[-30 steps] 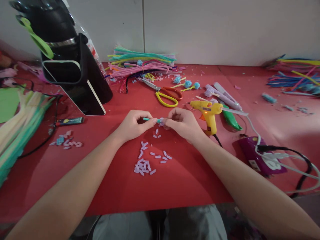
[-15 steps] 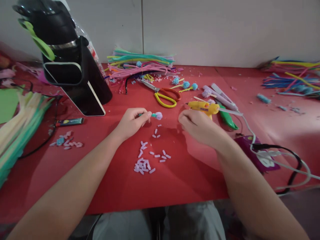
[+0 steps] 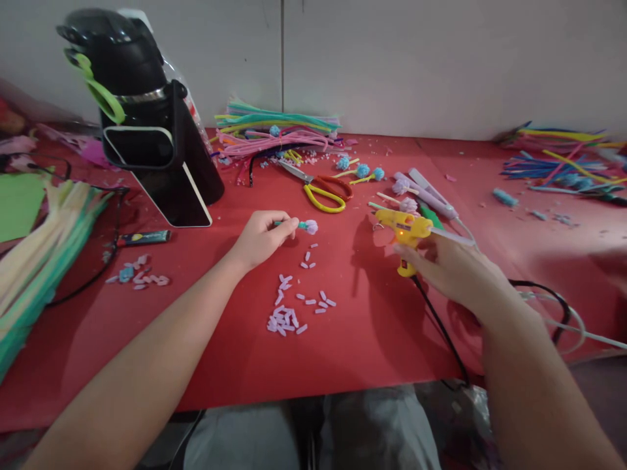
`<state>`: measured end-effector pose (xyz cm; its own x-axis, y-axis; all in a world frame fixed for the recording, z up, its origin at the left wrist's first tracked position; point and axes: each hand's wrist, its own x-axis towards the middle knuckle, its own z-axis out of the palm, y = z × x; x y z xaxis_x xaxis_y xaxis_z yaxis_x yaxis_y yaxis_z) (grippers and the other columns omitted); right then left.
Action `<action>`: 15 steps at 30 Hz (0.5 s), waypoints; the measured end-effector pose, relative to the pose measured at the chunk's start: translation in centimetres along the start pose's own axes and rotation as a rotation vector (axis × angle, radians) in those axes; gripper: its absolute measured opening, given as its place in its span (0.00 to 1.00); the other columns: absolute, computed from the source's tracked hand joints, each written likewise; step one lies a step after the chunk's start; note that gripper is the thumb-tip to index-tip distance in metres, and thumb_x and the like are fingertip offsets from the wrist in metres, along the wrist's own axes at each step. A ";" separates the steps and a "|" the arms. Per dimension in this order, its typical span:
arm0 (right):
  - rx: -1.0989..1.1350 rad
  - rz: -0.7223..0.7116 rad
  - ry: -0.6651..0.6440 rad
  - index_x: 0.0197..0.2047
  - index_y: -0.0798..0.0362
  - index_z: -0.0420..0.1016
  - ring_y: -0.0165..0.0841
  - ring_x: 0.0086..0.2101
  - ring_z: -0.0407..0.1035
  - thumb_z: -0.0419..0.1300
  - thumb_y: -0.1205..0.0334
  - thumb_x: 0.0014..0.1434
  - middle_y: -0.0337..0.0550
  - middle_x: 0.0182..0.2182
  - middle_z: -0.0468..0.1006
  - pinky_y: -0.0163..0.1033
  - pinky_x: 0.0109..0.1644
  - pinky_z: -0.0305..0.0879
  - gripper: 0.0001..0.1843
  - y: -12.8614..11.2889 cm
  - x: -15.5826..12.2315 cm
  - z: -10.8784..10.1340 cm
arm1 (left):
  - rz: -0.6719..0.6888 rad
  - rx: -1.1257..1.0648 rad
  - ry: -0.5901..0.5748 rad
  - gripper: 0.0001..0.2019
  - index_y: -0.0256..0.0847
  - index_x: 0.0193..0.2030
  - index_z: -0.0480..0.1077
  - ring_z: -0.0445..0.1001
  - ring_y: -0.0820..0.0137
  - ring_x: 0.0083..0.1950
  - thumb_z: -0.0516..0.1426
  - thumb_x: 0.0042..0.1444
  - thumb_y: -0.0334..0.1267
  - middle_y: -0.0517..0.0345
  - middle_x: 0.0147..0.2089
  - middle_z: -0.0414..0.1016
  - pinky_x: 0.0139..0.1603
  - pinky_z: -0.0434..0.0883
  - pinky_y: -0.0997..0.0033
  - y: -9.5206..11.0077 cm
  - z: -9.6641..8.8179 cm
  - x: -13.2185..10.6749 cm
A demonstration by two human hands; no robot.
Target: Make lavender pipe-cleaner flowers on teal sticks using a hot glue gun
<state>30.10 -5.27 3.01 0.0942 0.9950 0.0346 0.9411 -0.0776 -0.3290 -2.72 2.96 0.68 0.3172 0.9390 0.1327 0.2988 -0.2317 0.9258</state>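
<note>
- Since the earlier picture, the right hand (image 3: 453, 271) has left the small stem and gone out to the right, to the yellow glue gun (image 3: 404, 228). The left hand (image 3: 262, 236) stays where it was.
- Nearest on the red table (image 3: 343, 352) lies a loose heap of short lilac pieces (image 3: 284, 320), with some more of them scattered toward the left hand.
- The left hand pinches a thin green stem (image 3: 294, 224) between thumb and fingertips, and the other fingers are curled in.
- The stem lies almost level, with its long axis from left to right. Its lilac tuft (image 3: 310, 226) points right, toward the glue gun, and its other end is hidden in the fingers. It is low over the table, beyond the lilac pieces.
- The right hand lies palm down with its fingers against the gun's handle. I cannot tell if they close round it.
- The gun's barrel is also nearly level, with the nozzle pointing left and the handle toward the person. A black cord (image 3: 435, 320) runs from it to the table edge.
- Farther back are yellow-handled scissors (image 3: 323, 190), then a bundle of coloured pipe cleaners (image 3: 277, 127) at the wall, and a black stand (image 3: 161, 163) to the left.
</note>
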 end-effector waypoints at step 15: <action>1.107 -0.092 -0.252 0.26 0.52 0.75 0.31 0.29 0.70 0.67 0.48 0.56 0.41 0.27 0.76 0.40 0.39 0.68 0.17 -7.8 2.5 5.9 | 0.053 0.026 0.111 0.18 0.39 0.20 0.63 0.53 0.77 0.24 0.58 0.58 0.43 0.66 0.20 0.55 0.27 0.52 0.71 -0.7 -0.1 0.3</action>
<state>21.11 -1.82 0.12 -0.1461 0.9881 -0.0475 0.1262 -0.0290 -0.9916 -2.92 3.47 0.16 0.2321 0.9472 0.2212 0.3077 -0.2872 0.9071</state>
